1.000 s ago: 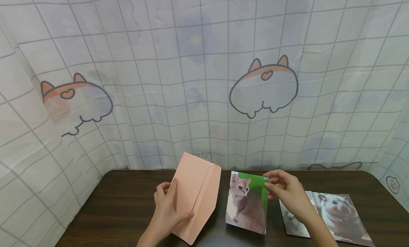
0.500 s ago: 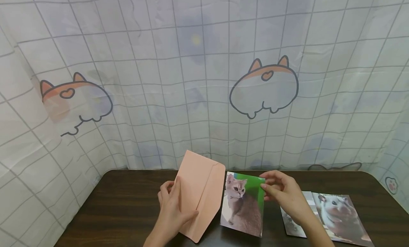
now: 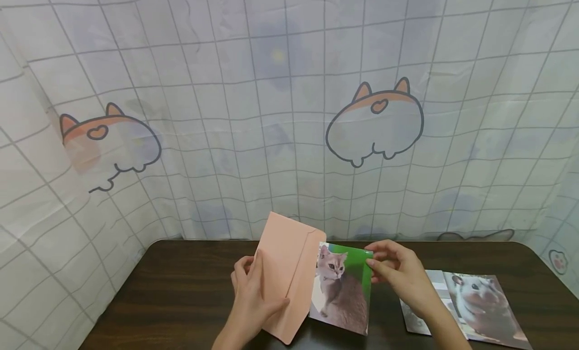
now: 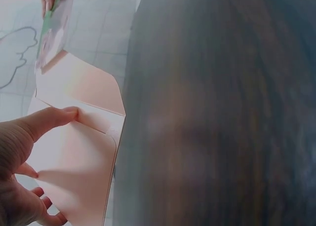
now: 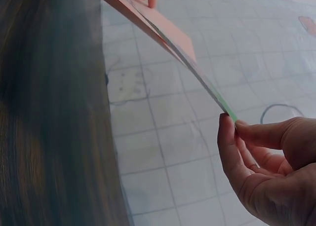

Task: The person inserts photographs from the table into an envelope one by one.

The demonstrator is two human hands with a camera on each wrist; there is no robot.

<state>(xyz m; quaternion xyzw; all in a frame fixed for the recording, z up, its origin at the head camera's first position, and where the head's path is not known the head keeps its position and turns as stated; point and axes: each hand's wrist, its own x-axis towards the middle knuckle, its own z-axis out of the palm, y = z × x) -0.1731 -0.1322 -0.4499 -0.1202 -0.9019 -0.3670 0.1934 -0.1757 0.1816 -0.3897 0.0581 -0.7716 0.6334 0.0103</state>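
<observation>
Left hand (image 3: 251,298) has a pink envelope (image 3: 281,269) gripped by its long edge, thumb across the front and fingers round behind, probably so it stays propped at a tilt off the table (image 3: 181,289). Nothing of that hand covers most of the flap (image 3: 304,282), which hangs open on the side away from the palm; I'd guess that's why the thumb sits below the crease.

Just past the thumb tip is the cat card (image 3: 341,289), picture side up, its left edge overlapping the flap. Touching or not? Can't tell. Right hand (image 3: 400,272) is pinching only its upper right corner, thumb in front, fingers behind, which seems to keep the rest of the card free.

Right of that wrist, a hamster picture (image 3: 484,304) lies flat on the table, partly hidden by the forearm, presumably just parked out of the way.
</observation>
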